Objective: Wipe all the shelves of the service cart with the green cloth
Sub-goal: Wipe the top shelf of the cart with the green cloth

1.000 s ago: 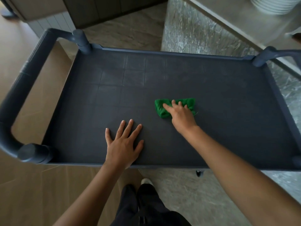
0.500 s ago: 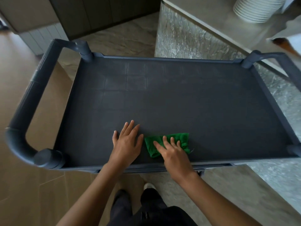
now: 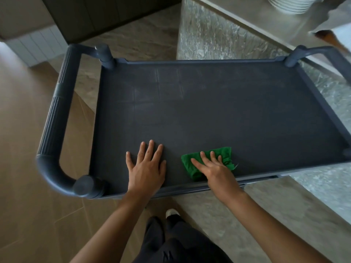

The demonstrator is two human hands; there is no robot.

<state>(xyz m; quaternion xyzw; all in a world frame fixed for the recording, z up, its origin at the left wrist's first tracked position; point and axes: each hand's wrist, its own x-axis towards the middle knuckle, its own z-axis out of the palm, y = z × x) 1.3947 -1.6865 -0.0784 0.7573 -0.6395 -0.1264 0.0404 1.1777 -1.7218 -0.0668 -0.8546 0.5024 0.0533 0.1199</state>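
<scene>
The dark grey service cart's top shelf [image 3: 218, 111] fills the middle of the view. A crumpled green cloth [image 3: 191, 165] lies near the shelf's front edge, right of centre. My right hand [image 3: 214, 171] presses flat on the cloth with straight fingers. To the left of the cloth, my left hand [image 3: 146, 168] rests palm down on the bare shelf, fingers spread. The lower shelves are hidden under the top one.
The cart's ribbed handle [image 3: 55, 114] curves round the left end, a second handle [image 3: 334, 57] at the far right. A stone-faced counter [image 3: 218, 40] with stacked white plates [image 3: 290, 4] stands behind the cart. My legs and a shoe [image 3: 171, 213] are below the front edge.
My right hand dragged the cloth from mid-shelf toward the front edge, then slid it right, away from my left hand. The left hand stayed flat on the shelf.
</scene>
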